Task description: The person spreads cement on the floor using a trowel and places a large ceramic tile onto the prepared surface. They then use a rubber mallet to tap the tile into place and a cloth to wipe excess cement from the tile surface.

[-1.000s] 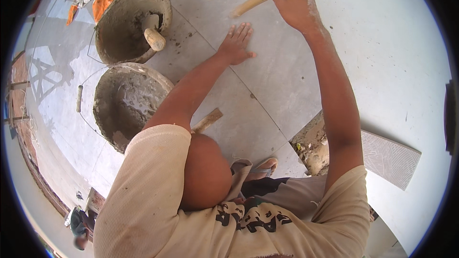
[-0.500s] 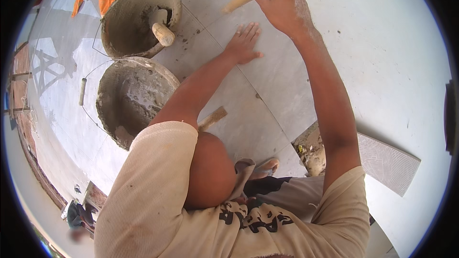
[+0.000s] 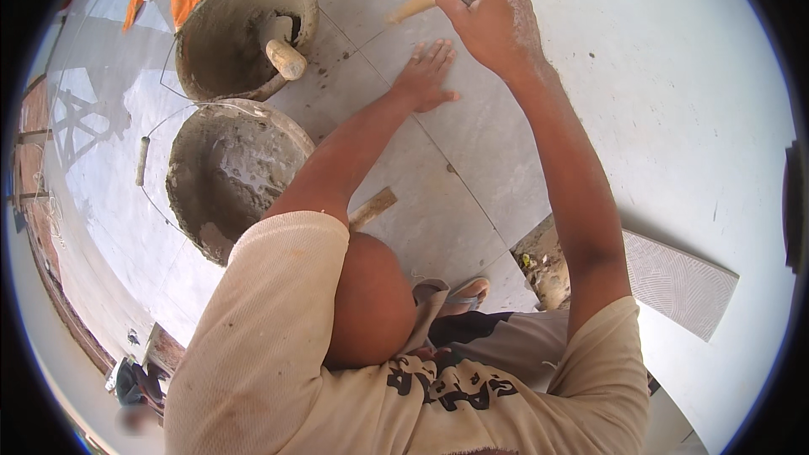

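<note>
The wooden-handled tool with a mottled grey, dirty head [image 3: 414, 7] is at the far side of the work area, right of the buckets. The right hand [image 3: 497, 21] grasps it by the head, thumb toward the handle, which points left and slightly near. Whether the tool touches the floor cannot be told. The left hand [image 3: 427, 77] holds nothing; it lies palm down, fingers extended, on the pale grey floor tiles [image 3: 404, 173], near a joint.

Left of it stands a round, mortar-caked bucket [image 3: 211, 42] containing a trowel with a pale wooden handle [image 3: 286, 60]. On its near side is a second round bucket coated in wet grey mortar [image 3: 190, 190]. A flat, rough wooden piece [image 3: 373, 208] shows beside the left knee. To the near right, an opening exposing brown rubble [image 3: 539, 257] adjoins a grey rectangular tile with combed ridges [image 3: 681, 281].
</note>
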`<state>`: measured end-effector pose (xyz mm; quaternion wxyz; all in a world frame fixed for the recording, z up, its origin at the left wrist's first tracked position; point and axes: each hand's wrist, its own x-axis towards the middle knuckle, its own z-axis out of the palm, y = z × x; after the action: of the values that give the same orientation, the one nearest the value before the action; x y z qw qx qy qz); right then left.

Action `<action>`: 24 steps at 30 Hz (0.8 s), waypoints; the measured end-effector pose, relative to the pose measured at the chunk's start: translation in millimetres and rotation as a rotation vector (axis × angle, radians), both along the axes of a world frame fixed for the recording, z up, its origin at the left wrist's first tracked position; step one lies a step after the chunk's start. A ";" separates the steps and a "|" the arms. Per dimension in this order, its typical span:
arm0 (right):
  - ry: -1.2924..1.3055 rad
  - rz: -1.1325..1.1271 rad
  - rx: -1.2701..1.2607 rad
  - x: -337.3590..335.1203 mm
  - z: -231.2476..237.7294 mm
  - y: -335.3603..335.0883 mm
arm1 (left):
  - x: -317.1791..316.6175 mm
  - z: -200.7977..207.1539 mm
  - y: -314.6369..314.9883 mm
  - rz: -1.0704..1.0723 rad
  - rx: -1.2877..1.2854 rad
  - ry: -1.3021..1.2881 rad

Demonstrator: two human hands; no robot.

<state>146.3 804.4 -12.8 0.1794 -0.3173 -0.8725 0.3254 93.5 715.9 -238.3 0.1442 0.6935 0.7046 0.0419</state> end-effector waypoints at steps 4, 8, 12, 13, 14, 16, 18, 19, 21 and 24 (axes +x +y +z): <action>-0.014 -0.039 0.158 0.5 -28.1 15.1 | 3.5 1.4 3.5 -0.005 -0.043 -0.018; -0.180 -0.113 0.023 -0.8 14.4 10.0 | 1.5 0.7 0.6 -0.003 -0.036 -0.028; -0.235 -0.152 0.259 11.2 2.4 39.5 | 2.9 8.6 9.6 -0.015 -0.104 -0.025; -0.191 -0.191 0.260 11.7 6.2 39.4 | -0.1 8.0 7.4 -0.009 -0.145 -0.030; -0.147 -0.229 0.261 12.7 10.8 37.9 | -2.6 0.6 8.8 0.011 -0.118 -0.053; -0.151 -0.258 0.267 19.7 10.5 42.7 | -1.7 -5.6 11.1 0.036 -0.067 -0.107; -0.250 -0.243 0.277 33.2 -0.7 54.1 | 0.1 2.1 10.5 0.123 -0.124 -0.078; -0.245 -0.272 0.272 38.5 0.4 54.9 | -3.0 15.7 14.0 0.165 -0.146 -0.062; -0.232 -0.314 0.267 47.5 4.4 56.1 | -8.5 28.3 23.9 0.216 -0.183 -0.049; -0.099 -0.399 0.229 64.1 3.0 53.7 | -17.7 8.7 29.2 0.264 -0.127 0.001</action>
<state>210.4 858.1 -9.8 0.2320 -0.4767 -0.8314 0.1666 75.8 745.1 -229.5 0.1807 0.5841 0.7911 0.0154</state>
